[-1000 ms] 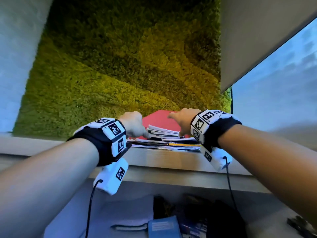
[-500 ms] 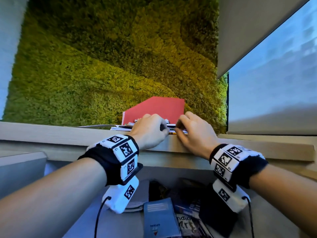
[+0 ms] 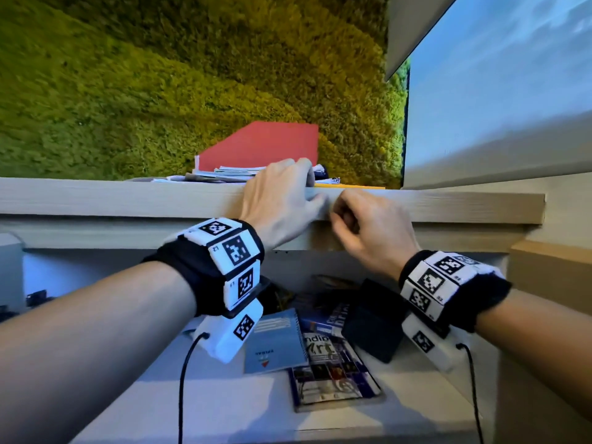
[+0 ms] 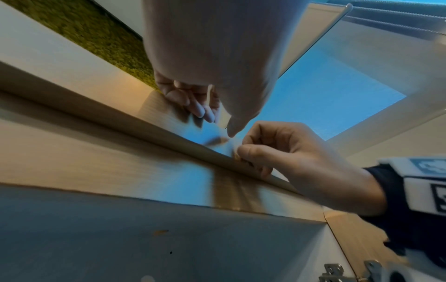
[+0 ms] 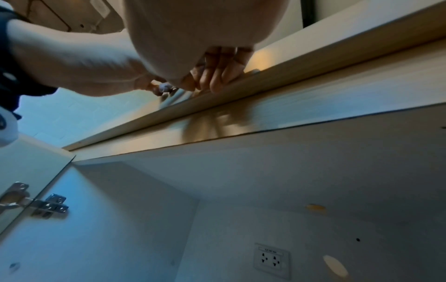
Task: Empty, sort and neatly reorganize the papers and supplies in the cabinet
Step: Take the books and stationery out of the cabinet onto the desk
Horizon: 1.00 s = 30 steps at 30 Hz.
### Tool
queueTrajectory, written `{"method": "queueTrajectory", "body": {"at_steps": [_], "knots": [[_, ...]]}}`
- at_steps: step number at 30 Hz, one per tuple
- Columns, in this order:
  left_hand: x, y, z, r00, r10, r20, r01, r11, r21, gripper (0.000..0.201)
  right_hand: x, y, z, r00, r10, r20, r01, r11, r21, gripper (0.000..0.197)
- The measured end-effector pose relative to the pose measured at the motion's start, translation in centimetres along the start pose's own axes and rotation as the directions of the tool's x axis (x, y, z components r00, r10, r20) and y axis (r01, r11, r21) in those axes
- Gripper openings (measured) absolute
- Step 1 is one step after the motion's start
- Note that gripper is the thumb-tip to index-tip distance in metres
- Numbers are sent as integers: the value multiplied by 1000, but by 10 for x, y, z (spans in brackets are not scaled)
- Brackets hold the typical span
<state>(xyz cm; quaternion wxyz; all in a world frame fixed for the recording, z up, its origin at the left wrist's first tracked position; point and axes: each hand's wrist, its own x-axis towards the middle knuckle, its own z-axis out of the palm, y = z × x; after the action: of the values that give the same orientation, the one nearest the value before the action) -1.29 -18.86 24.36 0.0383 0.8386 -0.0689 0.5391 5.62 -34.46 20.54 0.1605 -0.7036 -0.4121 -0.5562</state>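
The left hand [image 3: 282, 190] lay draped over the cabinet top's front edge [image 3: 128, 197], fingers relaxed against the stack of papers [image 3: 224, 174] before a red folder [image 3: 266, 145]. The right hand [image 3: 368, 225] was clenched, grasping nothing visible. Inside the cabinet [image 3: 224, 405] lay a blue spiral notebook [image 3: 275, 344], magazines [image 3: 330, 370] and a black pouch [image 3: 371, 328].

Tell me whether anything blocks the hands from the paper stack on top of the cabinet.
Nothing visible does. The left hand already reaches over the ledge onto the paper stack. The right hand is curled at the ledge's front edge, just below the yellow sheet.
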Motion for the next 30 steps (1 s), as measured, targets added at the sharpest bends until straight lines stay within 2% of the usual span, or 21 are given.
{"method": "queueTrajectory", "body": {"at_steps": [3,5,7,10,12,13,15,16,17,18,20,21,22,23,24,25,27,28,30], "knots": [[-14,9,9,995,99,-24,-101,988,-120,18,-7,4,-1,1000,-20,-17,20,1000,-19,11],[-32,15,19,978,209,-7,-208,969,-130,19,-20,4,3,999,-34,26,35,999,-35,15],[-54,15,35,963,265,54,-258,959,-117,21,-41,4,10,994,-33,108,36,999,-32,25],[-89,6,64,960,215,178,-190,971,-147,18,-79,4,29,961,-28,274,35,999,-23,23],[-112,-4,86,951,115,287,-79,988,-132,13,-105,7,48,928,-7,373,26,999,-46,16],[-123,-10,97,931,54,362,-18,995,-103,13,-116,7,57,908,10,419,16,998,-57,14],[-146,-23,121,845,-63,532,89,996,-23,18,-137,9,76,846,61,530,-26,997,-74,13],[-156,-29,132,783,-101,614,121,993,9,23,-145,8,84,787,112,606,-63,993,-101,15],[-166,-34,146,705,-130,697,153,988,30,32,-153,8,94,701,180,690,-96,983,-159,19],[-175,-38,158,614,-155,774,179,982,55,47,-161,9,104,591,261,763,-115,964,-241,27],[-188,-39,180,439,-203,875,195,972,128,82,-177,14,120,333,403,852,-139,915,-379,49],[-192,-40,188,388,-230,892,191,967,167,96,-185,16,128,228,431,873,-166,901,-401,61],[-194,-42,197,359,-255,898,188,962,198,107,-194,19,136,152,432,889,-194,895,-402,68],[-196,-45,204,331,-279,901,190,955,226,117,-203,21,143,107,417,902,-213,896,-389,72],[-197,-49,210,293,-298,909,191,949,250,126,-211,22,149,89,399,912,-224,901,-372,73],[-198,-53,214,243,-309,920,194,944,266,130,-217,23,153,97,385,918,-232,905,-356,72],[-199,-59,218,144,-298,944,243,935,258,128,-227,22,156,141,372,917,-251,910,-330,68],[-199,-60,218,117,-276,954,280,931,235,123,-230,21,156,164,373,913,-254,911,-326,67],[-199,-59,216,109,-240,965,338,922,191,110,-234,20,154,194,380,905,-260,909,-326,64]]}}
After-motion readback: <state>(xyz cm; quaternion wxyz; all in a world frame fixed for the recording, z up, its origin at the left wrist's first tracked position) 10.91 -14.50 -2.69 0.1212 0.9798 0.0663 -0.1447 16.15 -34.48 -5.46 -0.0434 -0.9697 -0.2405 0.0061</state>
